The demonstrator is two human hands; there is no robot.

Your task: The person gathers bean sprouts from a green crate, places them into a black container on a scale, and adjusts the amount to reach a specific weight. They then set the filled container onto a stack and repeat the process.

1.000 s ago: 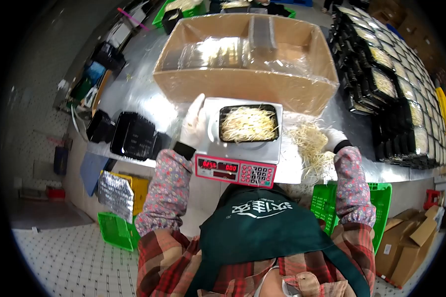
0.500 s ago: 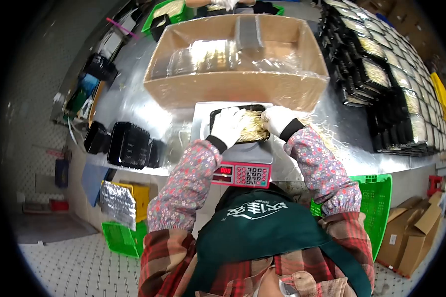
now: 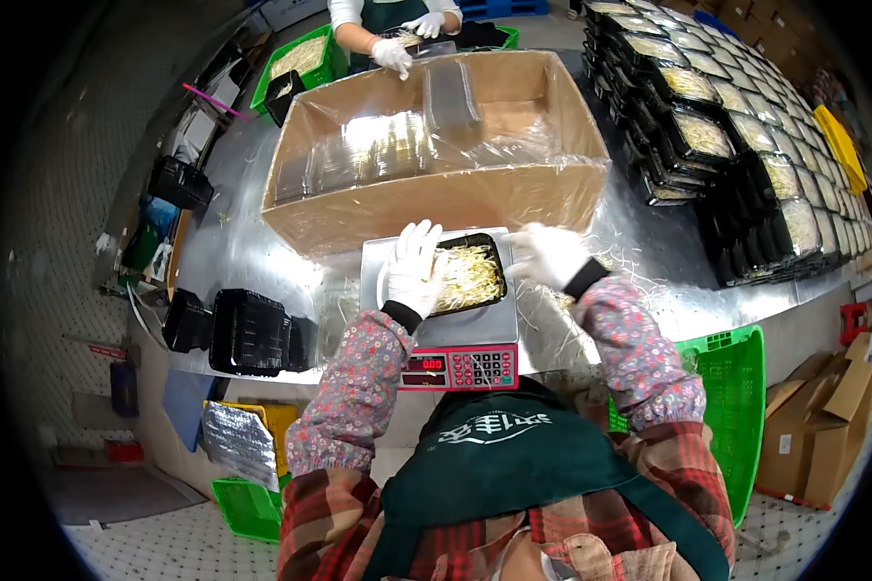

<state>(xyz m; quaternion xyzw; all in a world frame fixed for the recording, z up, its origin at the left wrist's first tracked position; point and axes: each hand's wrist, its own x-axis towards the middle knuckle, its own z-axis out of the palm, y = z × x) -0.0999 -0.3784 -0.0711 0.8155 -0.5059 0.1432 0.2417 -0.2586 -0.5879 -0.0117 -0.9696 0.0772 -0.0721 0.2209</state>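
Observation:
A black plastic tray of bean sprouts [image 3: 471, 278] rests on the metal pan of a red-fronted digital scale [image 3: 458, 367]. My left hand [image 3: 415, 268], in a white glove, lies along the tray's left side with its fingers stretched out flat. To the right of the tray is my right hand [image 3: 549, 256], also gloved and a little blurred. Its fingers point toward the tray, apart from one another, with nothing seen in them. Loose sprouts [image 3: 567, 315] are scattered on the metal table beneath and beside that hand.
A cardboard box [image 3: 426, 208] lined with clear plastic holds stacked clear lids behind the scale. Stacked filled trays [image 3: 707, 136] stand at the right, empty black trays [image 3: 249, 329] at the left. Across the table, a co-worker's gloved hands [image 3: 393, 55] are near a green crate [image 3: 305, 66].
My hands have come away from the sprouts: the left to the tray's left side, the right off to the right. More of the tray shows. The view has shifted, revealing more of the co-worker.

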